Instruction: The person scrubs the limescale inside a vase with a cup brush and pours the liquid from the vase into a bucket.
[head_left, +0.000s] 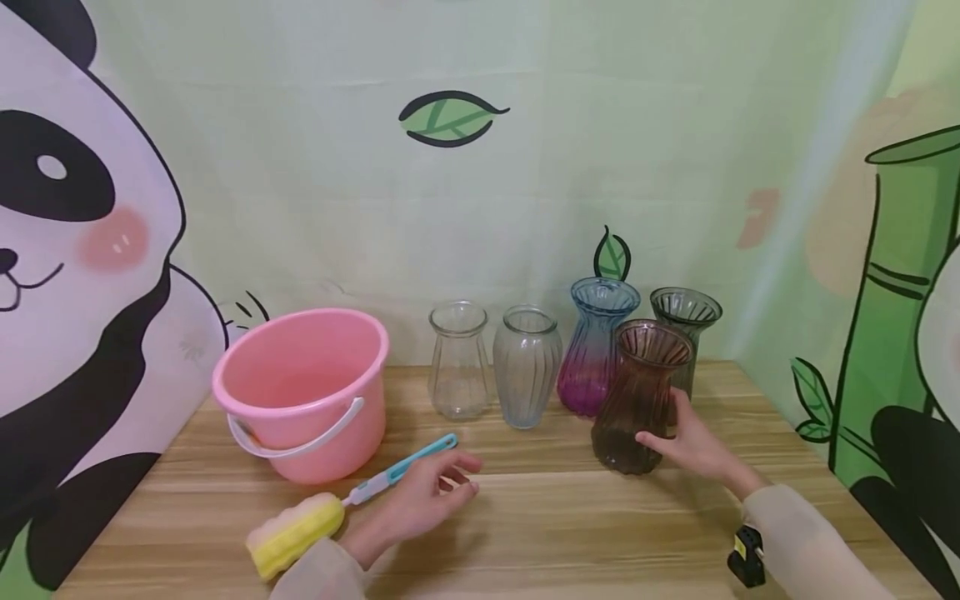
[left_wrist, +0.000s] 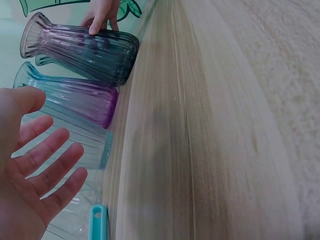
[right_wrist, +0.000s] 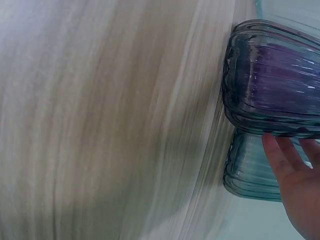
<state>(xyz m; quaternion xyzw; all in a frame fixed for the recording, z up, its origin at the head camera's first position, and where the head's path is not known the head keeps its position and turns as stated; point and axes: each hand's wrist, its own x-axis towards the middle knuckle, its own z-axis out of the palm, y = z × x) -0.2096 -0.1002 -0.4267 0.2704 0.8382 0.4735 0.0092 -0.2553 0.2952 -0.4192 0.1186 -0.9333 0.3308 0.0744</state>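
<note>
My right hand [head_left: 693, 442] is at the right side of a dark brown ribbed glass vase [head_left: 633, 408], thumb across its front and fingers around its side. In the right wrist view, the fingertips [right_wrist: 270, 142] meet the vase's ribbed wall [right_wrist: 275, 85]. The vase is upright at the front of the group. My left hand [head_left: 431, 496] holds nothing, its fingers loosely bent beside the blue handle [head_left: 405, 462] of a cleaning brush with a yellow and pink sponge head [head_left: 296, 529]. Behind the brown vase stand a blue-to-purple vase [head_left: 592, 358] and a grey vase [head_left: 686, 308], both partly hidden.
Two clear glass vases, one smooth-necked [head_left: 459, 367] and one rounded and ribbed [head_left: 527, 371], stand mid-table at the back. A pink bucket [head_left: 330, 433] with its white handle [head_left: 315, 442] lowered is on the left. A printed cloth [head_left: 330, 167] hangs behind the wooden table [head_left: 555, 533].
</note>
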